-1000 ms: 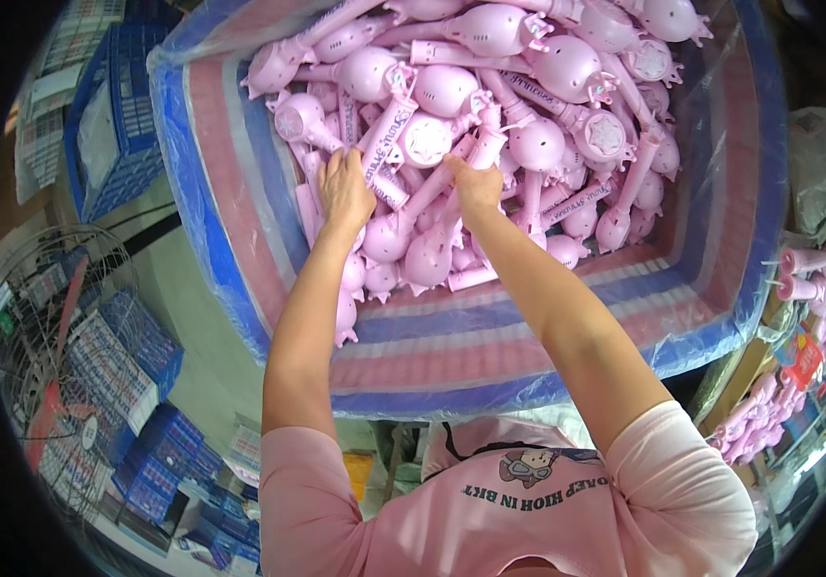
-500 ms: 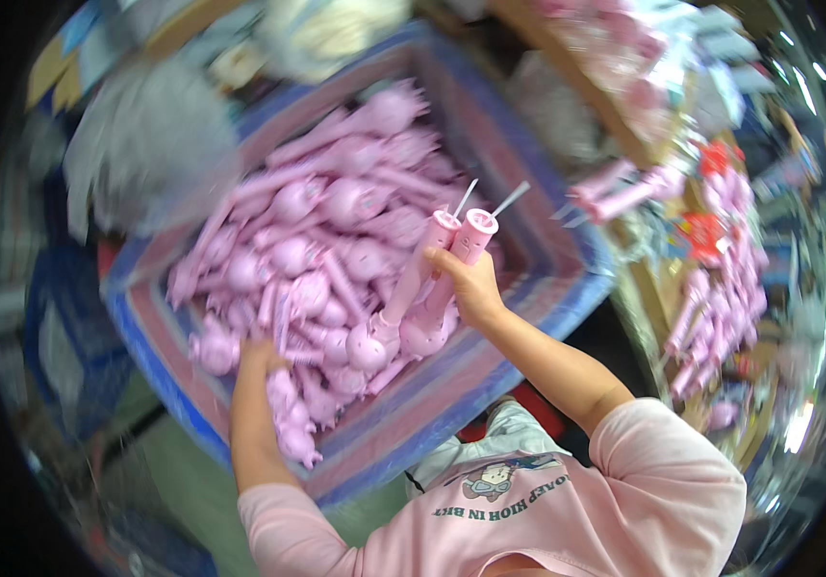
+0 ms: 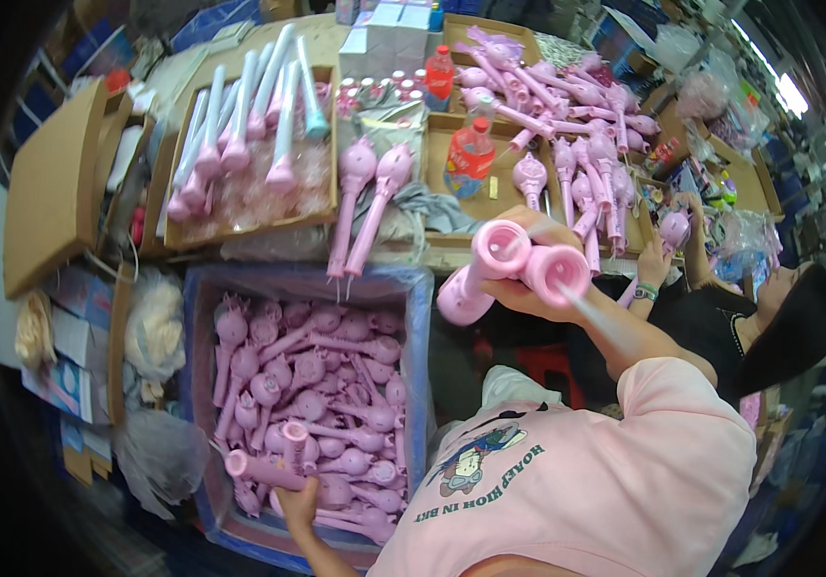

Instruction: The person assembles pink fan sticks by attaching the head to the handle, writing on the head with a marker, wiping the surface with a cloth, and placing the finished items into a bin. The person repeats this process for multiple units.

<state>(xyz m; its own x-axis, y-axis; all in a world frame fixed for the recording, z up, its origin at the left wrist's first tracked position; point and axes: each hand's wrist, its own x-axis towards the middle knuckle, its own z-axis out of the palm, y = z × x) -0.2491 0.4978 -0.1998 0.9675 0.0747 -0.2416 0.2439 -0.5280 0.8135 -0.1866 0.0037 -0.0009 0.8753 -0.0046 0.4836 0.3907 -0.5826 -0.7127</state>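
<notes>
My right hand (image 3: pixel 528 300) is closed around two pink toy wands (image 3: pixel 475 279), raised right of the bin. Their round hollow handle ends point up, and pale thin pieces stick out, blurred. Down in the blue-and-pink lined bin (image 3: pixel 415 385), my left hand (image 3: pixel 299 500) grips a pink wand handle (image 3: pixel 268 470) with an open end. Another open handle end shows just beside it; I cannot tell whether that hand holds it too. Many more pink wands (image 3: pixel 336 404) with round crowned heads fill the bin around my left hand.
Two pink wands (image 3: pixel 374 207) lie at the table edge. A carton (image 3: pixel 326 192) holds wands with pale tubes. Red-labelled bottles (image 3: pixel 470 159) stand beside trays of pink wands (image 3: pixel 586 96). At right, a co-worker in black (image 3: pixel 692 327) handles a wand (image 3: pixel 673 231).
My view has swung up, bringing the table and co-worker into sight. My right hand has carried its two wands out over the bin's right side. My left hand has taken hold of a wand.
</notes>
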